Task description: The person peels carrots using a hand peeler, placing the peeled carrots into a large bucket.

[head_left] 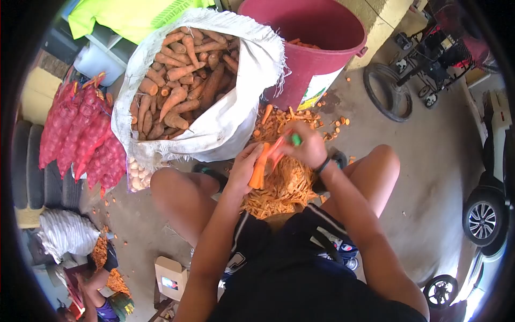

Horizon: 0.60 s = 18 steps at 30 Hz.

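Note:
Between my knees, my left hand (244, 167) is closed around a peeled orange carrot (259, 170), which it holds upright. My right hand (309, 145) grips a peeler, with a green part showing between the fingers and a reddish part near the carrot; motion blurs it. Below both hands lies a large heap of carrot peelings (281, 190) on the floor. A white woven sack (214, 126) full of unpeeled carrots (179, 96) stands ahead and to the left of my hands.
A dark red bin (289, 70) stands ahead, beside the sack. Red net bags of onions (80, 129) are at the left. Another person (94, 287) sits at the lower left near more peelings. Tyres and a wheeled frame (434, 64) are at the right.

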Each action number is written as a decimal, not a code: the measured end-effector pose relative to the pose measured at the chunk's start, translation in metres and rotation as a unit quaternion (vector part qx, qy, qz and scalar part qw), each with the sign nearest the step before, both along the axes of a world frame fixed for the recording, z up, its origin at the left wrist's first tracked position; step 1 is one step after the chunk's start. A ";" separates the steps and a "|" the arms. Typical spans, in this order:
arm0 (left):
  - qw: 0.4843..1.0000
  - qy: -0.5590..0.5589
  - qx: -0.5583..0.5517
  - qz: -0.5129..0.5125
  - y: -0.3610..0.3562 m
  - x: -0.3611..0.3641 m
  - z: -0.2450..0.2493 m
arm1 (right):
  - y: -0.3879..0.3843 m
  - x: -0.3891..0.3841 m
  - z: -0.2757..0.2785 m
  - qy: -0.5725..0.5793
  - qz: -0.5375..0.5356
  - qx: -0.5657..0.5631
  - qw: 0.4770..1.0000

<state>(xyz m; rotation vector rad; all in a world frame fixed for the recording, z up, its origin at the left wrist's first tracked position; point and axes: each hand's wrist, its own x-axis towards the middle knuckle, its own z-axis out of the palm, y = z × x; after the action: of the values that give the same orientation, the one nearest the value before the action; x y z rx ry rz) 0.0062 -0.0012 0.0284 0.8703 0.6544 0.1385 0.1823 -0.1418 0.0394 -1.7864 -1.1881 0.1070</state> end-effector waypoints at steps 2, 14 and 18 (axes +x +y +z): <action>0.999 -0.018 0.012 -0.024 -0.001 -0.001 0.000 | -0.001 0.021 0.000 0.023 -0.084 -0.040 0.995; 0.996 0.024 0.056 -0.060 0.001 0.001 -0.007 | -0.006 0.028 0.000 -0.002 -0.095 -0.052 0.994; 0.990 -0.009 0.110 -0.084 0.001 0.004 0.023 | -0.010 0.047 -0.021 0.032 -0.148 -0.107 0.983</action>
<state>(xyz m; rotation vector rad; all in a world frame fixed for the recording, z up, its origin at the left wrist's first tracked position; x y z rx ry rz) 0.0098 -0.0007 0.0515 1.1319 0.5526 0.0672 0.2296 -0.1518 0.0185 -2.1127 -0.8804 0.1194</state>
